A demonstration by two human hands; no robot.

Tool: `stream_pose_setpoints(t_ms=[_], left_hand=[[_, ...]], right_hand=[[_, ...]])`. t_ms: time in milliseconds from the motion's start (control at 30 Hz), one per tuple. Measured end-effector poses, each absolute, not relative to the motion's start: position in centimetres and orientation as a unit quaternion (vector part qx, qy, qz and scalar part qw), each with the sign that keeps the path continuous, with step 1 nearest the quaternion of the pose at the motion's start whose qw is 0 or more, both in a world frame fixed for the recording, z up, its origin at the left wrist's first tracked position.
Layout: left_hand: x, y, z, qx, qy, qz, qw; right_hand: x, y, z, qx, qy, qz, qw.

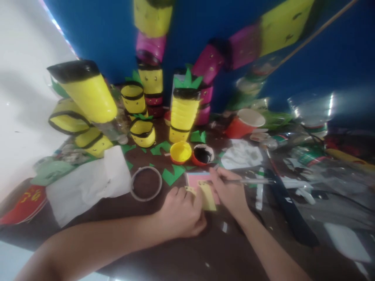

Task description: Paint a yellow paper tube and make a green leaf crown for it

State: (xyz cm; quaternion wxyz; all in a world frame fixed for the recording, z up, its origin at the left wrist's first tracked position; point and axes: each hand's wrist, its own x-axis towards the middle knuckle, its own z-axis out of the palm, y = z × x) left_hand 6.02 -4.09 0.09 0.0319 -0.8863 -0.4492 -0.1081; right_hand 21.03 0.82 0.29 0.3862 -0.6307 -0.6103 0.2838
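Note:
My left hand (185, 212) is closed, its curled fingers and thumb holding a small piece of yellow paper (208, 198) with dark marks on it. Under that lies a pink sheet (195, 178) on the brown table. A slim paintbrush (234, 181), blurred, is pinched in my right hand (230, 191), its tip over the yellow paper and its handle pointing right. Just beyond the hands stand a cup of yellow paint (181, 153) and a cup of black paint (203, 155). Between them and my left hand lie green paper scraps (173, 175).
Yellow painted containers (184, 113) with black rims stand at the back, one topped with green leaves. A tape ring (146, 184) and white paper (88, 187) lie left. Right are a crumpled tissue (241, 153), a red cup (245, 123), a black strip (288, 207) and plastic bottles (310, 154).

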Motion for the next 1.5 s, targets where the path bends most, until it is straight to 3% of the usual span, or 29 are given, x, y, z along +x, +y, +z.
stream_pose_setpoints(t_ms=[1500], left_hand=[[5.96, -4.11, -0.06, -0.886, -0.452, -0.104, 0.026]], right_hand=[[21.11, 0.9, 0.34, -0.634, -0.614, 0.276, 0.38]])
